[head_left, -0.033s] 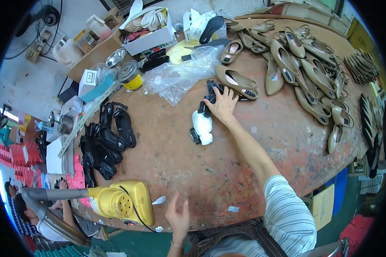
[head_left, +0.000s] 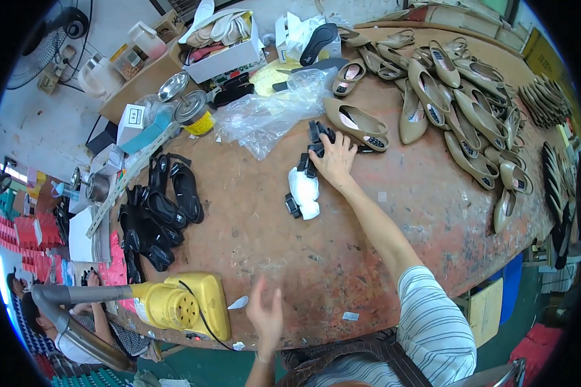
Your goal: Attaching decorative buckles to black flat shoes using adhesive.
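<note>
My right hand (head_left: 334, 158) reaches out to the middle of the table, its fingers spread over a cluster of small black blocks (head_left: 308, 164) that look like parts of a strapped device. The thumb and fingertips touch these blocks; what lies under the palm is hidden. Against the cluster lies a white wrapped bundle (head_left: 305, 190), with another small black block (head_left: 293, 206) at its side. A beige flat shoe (head_left: 361, 126) lies just beyond my fingertips. Near the front edge, my left hand (head_left: 265, 316) hovers with fingers apart, slightly blurred, holding nothing.
A yellow machine with a grey hose (head_left: 184, 303) occupies the front left. Black shoes (head_left: 152, 222) lie behind it. Many beige shoes (head_left: 478, 116) are heaped at the right. Clear plastic bags (head_left: 265, 119), a tin can (head_left: 193, 116) and a box of insoles (head_left: 229, 51) stand farther back.
My left hand has shifted slightly up and to the left. The black blocks by my right fingertips have edged a little left; the right hand has barely moved.
</note>
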A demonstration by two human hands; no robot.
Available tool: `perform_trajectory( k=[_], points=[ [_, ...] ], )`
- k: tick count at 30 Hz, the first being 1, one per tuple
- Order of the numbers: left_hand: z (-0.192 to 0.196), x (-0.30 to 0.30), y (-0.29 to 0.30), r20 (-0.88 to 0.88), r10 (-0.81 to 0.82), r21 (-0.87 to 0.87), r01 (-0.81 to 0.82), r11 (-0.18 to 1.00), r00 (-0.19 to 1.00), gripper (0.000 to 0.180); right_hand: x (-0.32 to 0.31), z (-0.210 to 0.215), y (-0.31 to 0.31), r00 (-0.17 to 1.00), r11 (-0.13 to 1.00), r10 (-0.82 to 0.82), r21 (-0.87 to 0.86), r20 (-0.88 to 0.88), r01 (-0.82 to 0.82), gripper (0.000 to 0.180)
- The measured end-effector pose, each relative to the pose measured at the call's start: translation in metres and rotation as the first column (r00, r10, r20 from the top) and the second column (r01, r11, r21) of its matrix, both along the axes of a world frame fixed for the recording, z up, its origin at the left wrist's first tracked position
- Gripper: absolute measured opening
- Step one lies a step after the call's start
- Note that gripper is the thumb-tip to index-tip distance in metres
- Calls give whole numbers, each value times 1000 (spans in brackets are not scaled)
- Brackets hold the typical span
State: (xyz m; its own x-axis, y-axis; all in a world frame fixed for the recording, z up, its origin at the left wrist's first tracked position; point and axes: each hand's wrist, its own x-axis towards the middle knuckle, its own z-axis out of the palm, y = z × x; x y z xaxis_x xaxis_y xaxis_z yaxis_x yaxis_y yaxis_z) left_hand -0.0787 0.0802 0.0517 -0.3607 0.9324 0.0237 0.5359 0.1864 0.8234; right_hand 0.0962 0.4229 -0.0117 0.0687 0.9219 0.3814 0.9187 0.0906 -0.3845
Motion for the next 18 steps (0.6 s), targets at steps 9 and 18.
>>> perform_trajectory(
  k=[9,18],
  points=[
    [-42,-44,366,530,390,-47,-433,900,753,81,41,-1,-76,935,944,329,68,-130,-322,27],
    [44,-48,337,573,-144,493,-198,847,807,18,56,0,-121,851,927,347,8,-394,-374,23]
  ],
)
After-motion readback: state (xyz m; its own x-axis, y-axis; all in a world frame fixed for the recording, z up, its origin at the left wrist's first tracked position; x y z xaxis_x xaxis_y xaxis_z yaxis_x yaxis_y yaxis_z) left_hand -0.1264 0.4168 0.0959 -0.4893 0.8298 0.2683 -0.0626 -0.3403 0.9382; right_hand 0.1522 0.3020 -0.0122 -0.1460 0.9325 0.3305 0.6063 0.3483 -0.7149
